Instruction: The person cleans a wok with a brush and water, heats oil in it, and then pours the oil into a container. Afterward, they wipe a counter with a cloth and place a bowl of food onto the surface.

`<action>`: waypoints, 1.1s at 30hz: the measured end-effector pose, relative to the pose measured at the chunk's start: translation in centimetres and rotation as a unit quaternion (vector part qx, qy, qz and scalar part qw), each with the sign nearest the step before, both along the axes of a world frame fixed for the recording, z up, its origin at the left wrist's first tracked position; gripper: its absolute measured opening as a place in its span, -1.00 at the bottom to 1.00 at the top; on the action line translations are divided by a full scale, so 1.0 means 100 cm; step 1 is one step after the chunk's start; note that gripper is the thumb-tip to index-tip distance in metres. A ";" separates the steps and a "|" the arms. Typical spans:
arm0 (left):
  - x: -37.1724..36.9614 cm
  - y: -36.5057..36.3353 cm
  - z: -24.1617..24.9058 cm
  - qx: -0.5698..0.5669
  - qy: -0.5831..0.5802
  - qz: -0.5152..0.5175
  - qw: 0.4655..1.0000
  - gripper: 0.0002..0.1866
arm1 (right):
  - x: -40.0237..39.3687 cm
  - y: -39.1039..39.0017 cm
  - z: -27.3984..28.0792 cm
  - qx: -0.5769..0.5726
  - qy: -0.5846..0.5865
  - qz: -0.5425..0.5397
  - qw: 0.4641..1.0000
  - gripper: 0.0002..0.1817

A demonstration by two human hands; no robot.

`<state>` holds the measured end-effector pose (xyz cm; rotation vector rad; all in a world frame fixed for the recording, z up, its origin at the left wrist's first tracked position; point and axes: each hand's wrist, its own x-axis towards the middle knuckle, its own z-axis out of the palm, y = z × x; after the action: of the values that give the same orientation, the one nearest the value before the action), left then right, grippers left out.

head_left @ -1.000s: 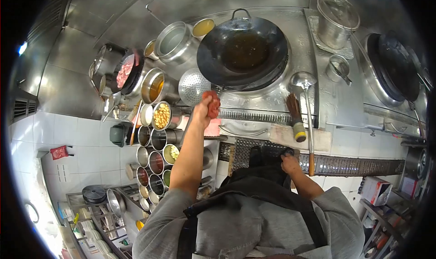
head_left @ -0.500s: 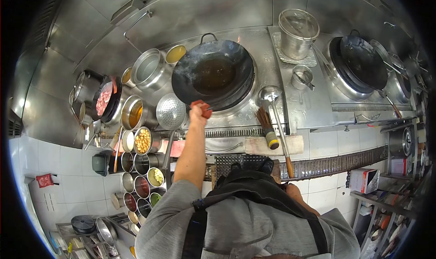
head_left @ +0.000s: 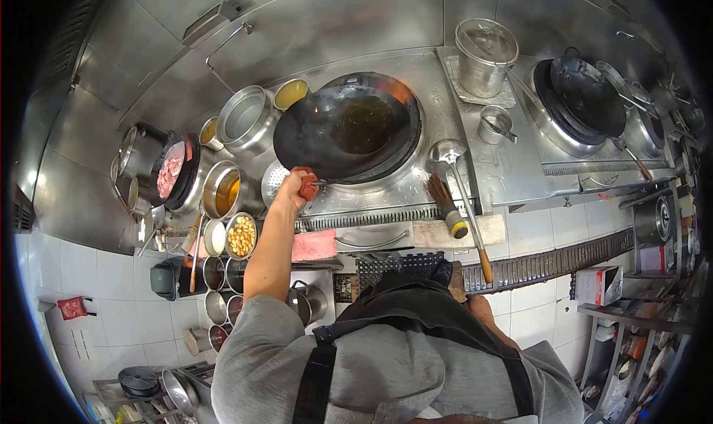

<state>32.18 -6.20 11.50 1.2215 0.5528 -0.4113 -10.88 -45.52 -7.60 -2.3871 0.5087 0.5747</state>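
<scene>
Your left hand [head_left: 291,190] has its fingers clamped on a red cloth [head_left: 305,183] at the round black wok's [head_left: 345,133] rim; your right hand's [head_left: 475,305] fingers are hidden.

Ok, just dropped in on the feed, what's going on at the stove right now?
A person stands at a steel wok range. Their left hand grips the near edge of the big wok through a red cloth, and the wok sits tilted on its burner with dark liquid inside. The right hand is low by the apron, mostly hidden. A ladle and brush lie beside the wok, untouched.
</scene>
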 end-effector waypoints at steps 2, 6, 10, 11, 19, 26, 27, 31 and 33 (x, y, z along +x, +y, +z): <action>-0.005 -0.001 -0.006 -0.039 -0.001 0.004 0.999 -0.87 | 0.001 0.007 -0.002 0.003 -0.003 -0.004 1.000 -0.72; -0.010 -0.008 -0.018 -0.074 0.011 -0.010 0.997 -0.94 | -0.004 0.016 -0.004 0.006 -0.031 -0.001 1.000 -0.73; -0.005 -0.024 -0.039 -0.161 0.039 -0.026 0.986 -0.88 | -0.006 0.015 0.001 0.002 -0.021 0.019 1.000 -0.73; -0.007 -0.032 -0.045 -0.156 0.028 0.005 0.987 -0.89 | -0.006 0.016 0.002 -0.001 -0.022 0.017 1.000 -0.73; -0.005 -0.056 -0.073 -0.164 -0.044 0.043 0.984 -0.87 | 0.003 0.026 0.028 -0.057 0.015 0.033 0.998 -0.68; 0.001 -0.056 -0.083 -0.118 -0.040 0.029 0.992 -0.85 | 0.012 0.027 0.033 -0.093 0.012 -0.015 0.996 -0.66; -0.002 -0.055 -0.078 -0.116 -0.042 0.011 0.992 -0.84 | 0.014 0.028 0.034 -0.093 0.023 -0.016 0.995 -0.66; -0.007 -0.059 -0.061 -0.105 -0.025 0.028 0.994 -0.87 | 0.005 0.028 0.020 -0.093 -0.030 -0.012 0.995 -0.68; -0.006 -0.055 -0.056 -0.112 0.005 0.016 0.994 -0.91 | -0.001 0.029 0.015 -0.080 -0.034 -0.027 0.996 -0.69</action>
<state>31.63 -11.70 5.95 0.9936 0.5193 -0.4392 -10.96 -42.57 -6.09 -2.5259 0.6067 0.4431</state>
